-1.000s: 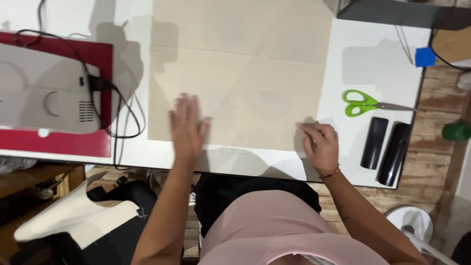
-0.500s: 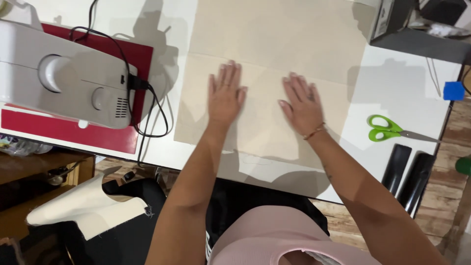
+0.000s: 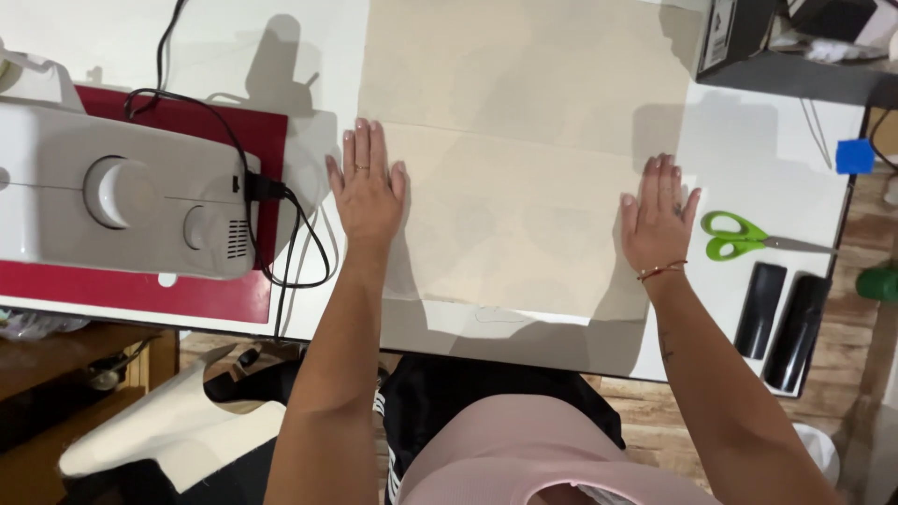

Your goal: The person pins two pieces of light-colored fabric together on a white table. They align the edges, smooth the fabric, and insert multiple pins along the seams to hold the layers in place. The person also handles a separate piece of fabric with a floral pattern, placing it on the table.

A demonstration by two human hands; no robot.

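Observation:
A large sheet of cream fabric (image 3: 524, 150) lies flat on the white table (image 3: 776, 131), with a fold line across its middle. My left hand (image 3: 367, 187) rests palm down on the sheet's left edge, fingers spread. At the sheet's right edge my right hand (image 3: 659, 215) also presses flat, a thin red bracelet on its wrist. Neither hand holds anything.
A white sewing machine (image 3: 122, 192) stands on a red mat (image 3: 224, 299) at the left, its black cord (image 3: 290, 234) looping near my left hand. Green-handled scissors (image 3: 739, 236) and two black oblong objects (image 3: 786, 313) lie to the right. A dark box (image 3: 734, 33) sits at the back right.
Both hands have slid apart from the middle of the fabric out to its left and right edges, staying flat on it.

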